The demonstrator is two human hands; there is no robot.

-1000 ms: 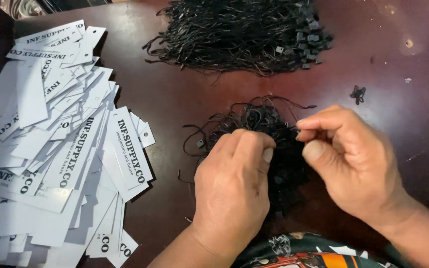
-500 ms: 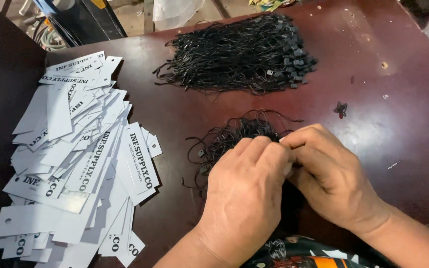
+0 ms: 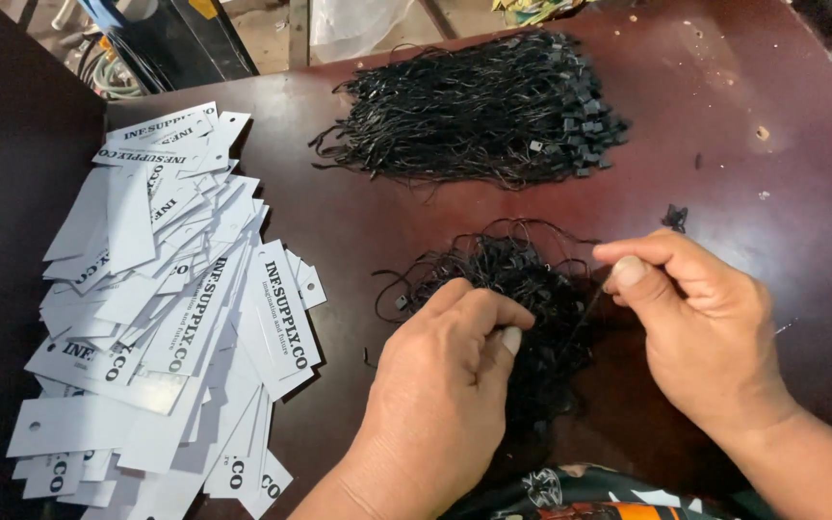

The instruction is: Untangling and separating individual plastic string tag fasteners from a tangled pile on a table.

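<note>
We take the tangled heap of black string loops [image 3: 517,289] near the front of the dark red table [image 3: 782,183] as our landmark. Far to its left lies a wide, loose spread of white paper hang tags [image 3: 161,318], each punched with a small hole and printed in black, overlapping one another right up to the table's left edge. Just left of the heap, and touching its front side, is our left hand [image 3: 440,385] — fingers curled under, thumb pressed against the forefinger, pinching black strings at the heap's near edge. Behind the heap, farther up the table and well apart from it, a larger, neater bundle of black string fasteners [image 3: 483,106] lies with its small square locks gathered at the right end. Right of the heap is our right hand [image 3: 700,323], thumb and forefinger closed on a single thin black string [image 3: 585,313] that runs down-left into the heap. Just beyond that hand, a small stray black piece [image 3: 674,217] sits alone on the table.
</note>
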